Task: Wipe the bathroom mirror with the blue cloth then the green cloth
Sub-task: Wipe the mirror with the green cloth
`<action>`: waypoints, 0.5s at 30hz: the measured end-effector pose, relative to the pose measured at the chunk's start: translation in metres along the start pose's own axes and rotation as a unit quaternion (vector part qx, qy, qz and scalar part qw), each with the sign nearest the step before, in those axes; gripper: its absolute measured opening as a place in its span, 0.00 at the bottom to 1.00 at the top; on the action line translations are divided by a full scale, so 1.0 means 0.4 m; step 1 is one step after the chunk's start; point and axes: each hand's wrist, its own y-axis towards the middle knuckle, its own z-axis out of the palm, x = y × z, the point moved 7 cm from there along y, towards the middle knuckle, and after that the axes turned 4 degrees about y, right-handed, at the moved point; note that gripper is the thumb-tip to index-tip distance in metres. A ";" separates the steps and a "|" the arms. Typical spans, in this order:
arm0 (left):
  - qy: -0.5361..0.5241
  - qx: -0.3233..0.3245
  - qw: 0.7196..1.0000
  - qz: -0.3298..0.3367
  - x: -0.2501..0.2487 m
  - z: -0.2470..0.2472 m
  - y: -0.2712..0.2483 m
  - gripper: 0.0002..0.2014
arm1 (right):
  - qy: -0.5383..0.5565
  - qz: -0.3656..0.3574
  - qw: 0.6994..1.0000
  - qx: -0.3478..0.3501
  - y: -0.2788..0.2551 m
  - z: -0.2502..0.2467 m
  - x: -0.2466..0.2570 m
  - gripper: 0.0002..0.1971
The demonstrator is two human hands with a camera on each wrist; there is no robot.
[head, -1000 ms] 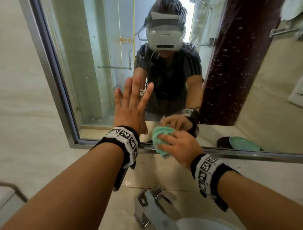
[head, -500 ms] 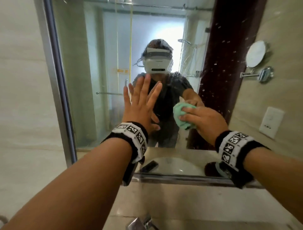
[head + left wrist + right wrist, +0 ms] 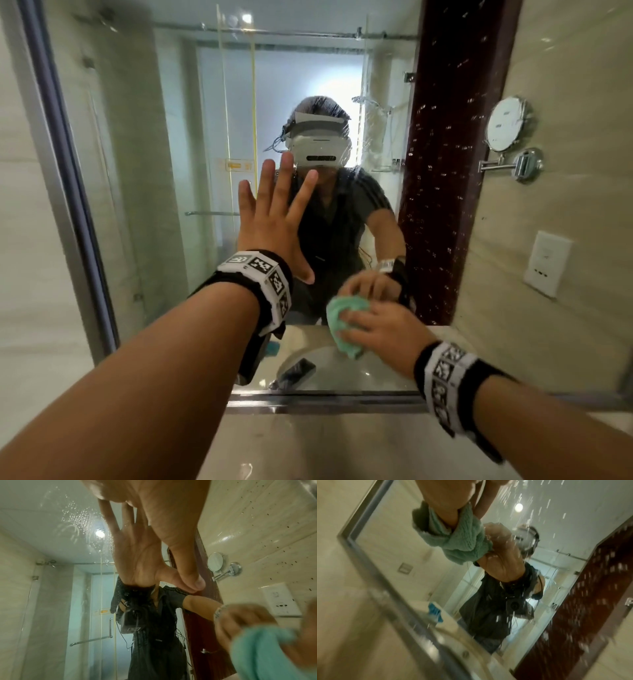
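Note:
The bathroom mirror point(image 3: 144, 171) fills the wall ahead, its glass speckled with water drops on the right. My left hand point(image 3: 274, 219) lies flat against the glass with fingers spread and straight. My right hand point(image 3: 380, 329) grips a bunched green cloth point(image 3: 342, 325) and presses it to the lower middle of the mirror. The right wrist view shows the green cloth point(image 3: 460, 540) wrapped under my fingers against the glass. The blue cloth point(image 3: 435, 609) appears only as a reflection, lying on the counter near the mirror's lower left.
A metal frame point(image 3: 325, 399) runs along the mirror's bottom edge above a marble ledge. The reflection shows a round shaving mirror point(image 3: 507, 123) on an arm, a wall socket point(image 3: 548, 263), a basin with a dark phone point(image 3: 296, 371) and a glass shower door.
My right hand swept the green cloth up the glass and has come back down to the lower middle. The left hand stayed flat on the mirror. My head tilted upward.

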 end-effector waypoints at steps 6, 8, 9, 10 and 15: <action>0.006 -0.005 1.000 0.000 -0.003 -0.003 -0.006 0.79 | 0.001 -0.029 1.000 0.008 -0.007 0.008 -0.038 0.14; 0.007 -0.005 1.000 -0.002 -0.002 -0.002 -0.006 0.79 | 0.086 0.007 0.987 -0.138 0.045 -0.102 -0.107 0.11; 0.007 -0.004 1.000 -0.003 -0.001 -0.001 -0.006 0.79 | 0.061 0.044 0.980 -0.185 0.071 -0.177 -0.136 0.12; 0.006 -0.003 1.000 -0.004 0.000 -0.001 -0.005 0.79 | 0.033 0.087 0.971 -0.222 0.097 -0.255 -0.158 0.13; 0.012 0.005 1.000 -0.004 -0.002 0.004 -0.007 0.78 | 0.110 0.237 0.886 -0.383 0.175 -0.528 -0.281 0.14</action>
